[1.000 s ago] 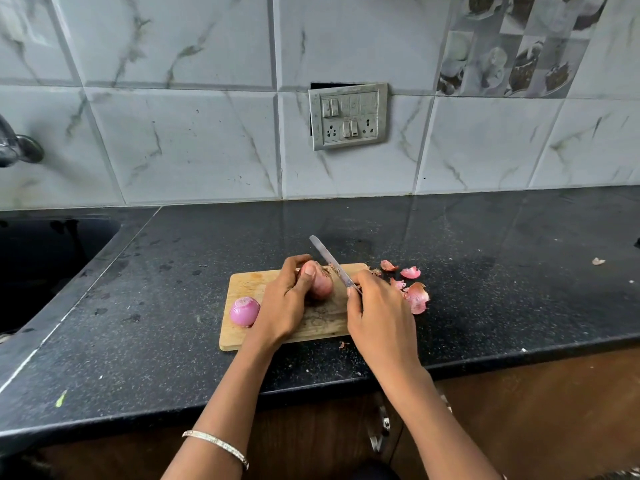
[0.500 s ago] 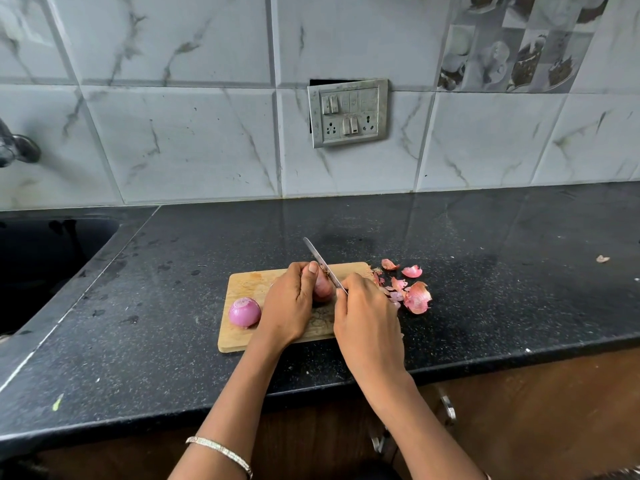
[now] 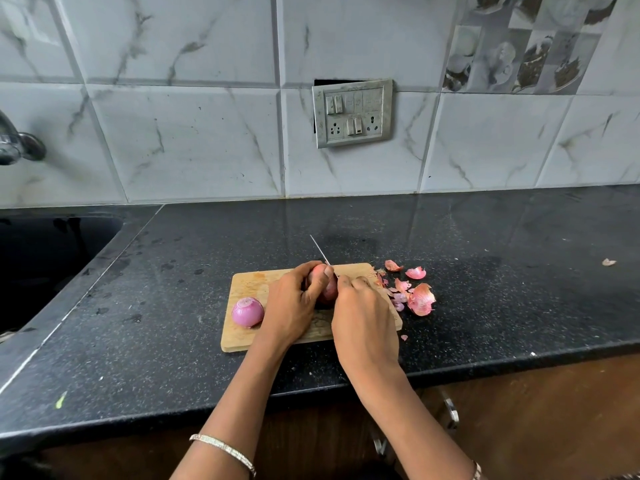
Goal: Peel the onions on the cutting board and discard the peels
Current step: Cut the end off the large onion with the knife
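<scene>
Red onion (image 3: 327,289): gripped by left hand (image 3: 292,308) on cutting board (image 3: 249,282); right hand (image 3: 363,323) beside it clasped knife (image 3: 320,252), blade pointing away across the top.

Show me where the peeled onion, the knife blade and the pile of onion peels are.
peeled onion (image 3: 247,312), head view, middle of its purple side.
knife blade (image 3: 319,251), head view, bare metal beyond the hands.
pile of onion peels (image 3: 420,299), head view, the largest pink peel.
</scene>
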The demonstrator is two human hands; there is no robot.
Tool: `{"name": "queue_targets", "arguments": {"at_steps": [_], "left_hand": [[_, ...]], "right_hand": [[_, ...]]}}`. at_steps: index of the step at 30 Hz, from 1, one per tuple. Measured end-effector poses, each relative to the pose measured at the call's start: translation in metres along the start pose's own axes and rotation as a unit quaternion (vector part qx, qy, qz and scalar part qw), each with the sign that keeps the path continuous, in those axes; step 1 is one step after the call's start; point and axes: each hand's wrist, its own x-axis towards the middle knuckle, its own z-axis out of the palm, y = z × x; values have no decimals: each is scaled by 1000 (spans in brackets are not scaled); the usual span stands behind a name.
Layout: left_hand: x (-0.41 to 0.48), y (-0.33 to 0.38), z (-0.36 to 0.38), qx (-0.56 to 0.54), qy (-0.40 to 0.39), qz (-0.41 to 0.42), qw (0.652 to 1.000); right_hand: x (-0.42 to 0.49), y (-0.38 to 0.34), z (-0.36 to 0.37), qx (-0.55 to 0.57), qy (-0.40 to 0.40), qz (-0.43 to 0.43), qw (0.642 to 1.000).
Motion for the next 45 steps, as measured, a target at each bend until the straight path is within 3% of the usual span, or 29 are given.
{"name": "queue_targets", "arguments": {"at_steps": [5, 21, 28, 36, 45], "left_hand": [[-2, 5, -1, -6, 9, 0, 1000], [-5, 4, -3, -21, 4, 7, 1000], [-1, -1, -2, -27, 7, 3, 1000], [-1, -1, -1, -40, 13, 8, 999], [-1, -1, -1, -38, 11, 8, 999]], "right_hand": [[-15, 4, 5, -17, 14, 35, 999], [1, 2, 12, 28, 17, 10, 999], [-15, 8, 11, 15, 46, 37, 998], [2, 2, 9, 31, 16, 20, 999], [-5, 6, 12, 31, 51, 25, 998]]}}
